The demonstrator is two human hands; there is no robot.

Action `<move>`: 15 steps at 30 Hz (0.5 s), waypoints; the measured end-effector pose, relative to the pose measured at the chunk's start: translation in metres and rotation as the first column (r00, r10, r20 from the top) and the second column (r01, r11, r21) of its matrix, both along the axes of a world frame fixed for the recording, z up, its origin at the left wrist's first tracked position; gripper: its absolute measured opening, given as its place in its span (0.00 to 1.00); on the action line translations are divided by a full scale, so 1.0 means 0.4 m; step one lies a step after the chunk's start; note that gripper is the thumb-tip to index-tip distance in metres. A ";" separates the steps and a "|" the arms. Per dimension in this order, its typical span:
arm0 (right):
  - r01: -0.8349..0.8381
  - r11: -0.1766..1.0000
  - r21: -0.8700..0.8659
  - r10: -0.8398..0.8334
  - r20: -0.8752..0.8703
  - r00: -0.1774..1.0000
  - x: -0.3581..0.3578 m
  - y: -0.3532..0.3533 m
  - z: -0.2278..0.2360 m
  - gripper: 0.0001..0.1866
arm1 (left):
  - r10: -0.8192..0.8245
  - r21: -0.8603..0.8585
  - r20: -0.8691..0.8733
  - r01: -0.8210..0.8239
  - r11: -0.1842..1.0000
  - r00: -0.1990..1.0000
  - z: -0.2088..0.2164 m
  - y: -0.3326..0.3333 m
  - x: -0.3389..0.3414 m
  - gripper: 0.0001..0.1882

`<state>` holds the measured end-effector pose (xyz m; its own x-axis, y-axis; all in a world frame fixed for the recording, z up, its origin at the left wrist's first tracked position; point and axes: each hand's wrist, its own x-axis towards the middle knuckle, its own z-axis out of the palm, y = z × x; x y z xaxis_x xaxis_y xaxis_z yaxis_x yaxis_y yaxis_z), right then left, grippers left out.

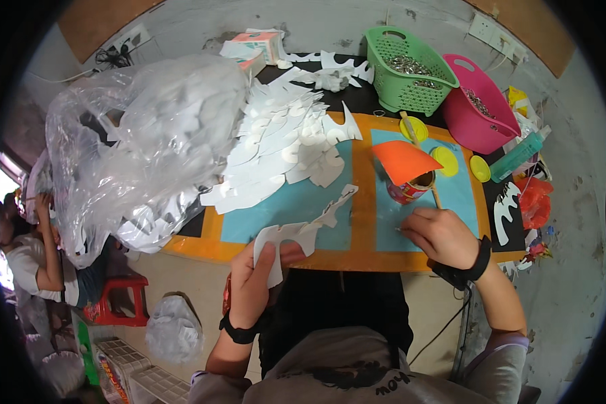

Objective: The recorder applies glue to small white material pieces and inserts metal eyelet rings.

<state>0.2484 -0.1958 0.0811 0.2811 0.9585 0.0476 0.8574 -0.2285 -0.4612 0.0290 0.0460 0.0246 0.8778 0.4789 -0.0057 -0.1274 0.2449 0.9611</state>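
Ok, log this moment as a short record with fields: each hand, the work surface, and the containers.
left hand: grips a white cut-out shape at its near end, thumb on top
right hand: rests on the blue mat, fingers curled; whether it holds anything cannot be told
work surface: blue mats with orange borders
stock: pile of white cut-outs beside a clear plastic bag
containers: green basket and pink basket, both holding small metal pieces
near right hand: tin can with an orange paper piece over it
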 end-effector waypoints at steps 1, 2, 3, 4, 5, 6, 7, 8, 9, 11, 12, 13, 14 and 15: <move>0.015 0.999 0.044 -0.021 0.145 0.989 -0.002 0.003 -0.014 0.05 | -0.001 0.023 -0.016 0.002 1.000 1.000 0.011 -0.002 -0.003 0.17; 0.025 0.996 0.090 -0.050 0.286 0.957 -0.006 0.004 -0.021 0.05 | -0.003 0.045 -0.032 0.004 0.999 0.999 0.019 -0.003 -0.006 0.17; 0.037 0.990 0.133 -0.073 0.281 0.957 -0.015 0.001 -0.023 0.06 | -0.004 0.058 -0.010 0.005 0.998 1.000 0.021 -0.005 -0.010 0.18; 0.030 0.990 0.136 -0.067 0.281 0.957 -0.020 0.002 -0.026 0.06 | 0.003 0.061 -0.010 -0.002 0.998 1.000 0.027 -0.007 -0.011 0.18; 0.028 0.979 0.201 -0.090 0.310 0.947 -0.023 0.003 -0.030 0.06 | 0.025 0.102 -0.007 -0.024 0.995 1.000 0.037 -0.009 -0.009 0.18; 0.024 0.963 0.267 -0.117 0.338 0.934 -0.026 0.004 -0.033 0.07 | 0.045 0.142 0.000 -0.045 0.989 0.999 0.045 -0.011 -0.006 0.18; 0.020 0.963 0.269 -0.115 0.340 0.934 -0.029 0.004 -0.035 0.07 | 0.049 0.145 0.002 -0.049 0.988 0.999 0.049 -0.015 -0.002 0.18; 0.015 0.949 0.315 -0.124 0.328 0.936 -0.032 0.005 -0.037 0.08 | 0.060 0.149 0.037 -0.065 0.987 0.997 0.052 -0.020 0.003 0.19; 0.010 0.933 0.359 -0.132 0.318 0.939 -0.034 0.005 -0.038 0.08 | 0.071 0.151 0.072 -0.081 0.985 0.995 0.053 -0.022 0.008 0.19; 0.054 0.904 0.424 -0.187 0.279 0.942 -0.043 0.002 -0.036 0.08 | 0.116 0.280 0.070 -0.131 0.951 0.991 0.055 -0.021 0.015 0.19; 0.104 0.870 0.482 -0.241 0.231 0.943 -0.048 0.001 -0.036 0.08 | 0.157 0.402 0.067 -0.171 0.899 0.985 0.056 -0.023 0.016 0.18; 0.106 0.870 0.481 -0.242 0.230 0.943 -0.049 0.002 -0.035 0.08 | 0.156 0.401 0.066 -0.169 0.900 0.986 0.061 -0.030 0.015 0.18; 0.152 0.866 0.476 -0.259 0.167 0.951 -0.050 0.005 -0.035 0.09 | 0.245 0.642 0.085 -0.241 0.728 0.966 0.070 -0.040 0.011 0.18; 0.199 0.861 0.468 -0.278 0.105 0.955 -0.049 0.007 -0.035 0.09 | 0.321 0.825 0.131 -0.282 0.489 0.938 0.077 -0.047 0.010 0.17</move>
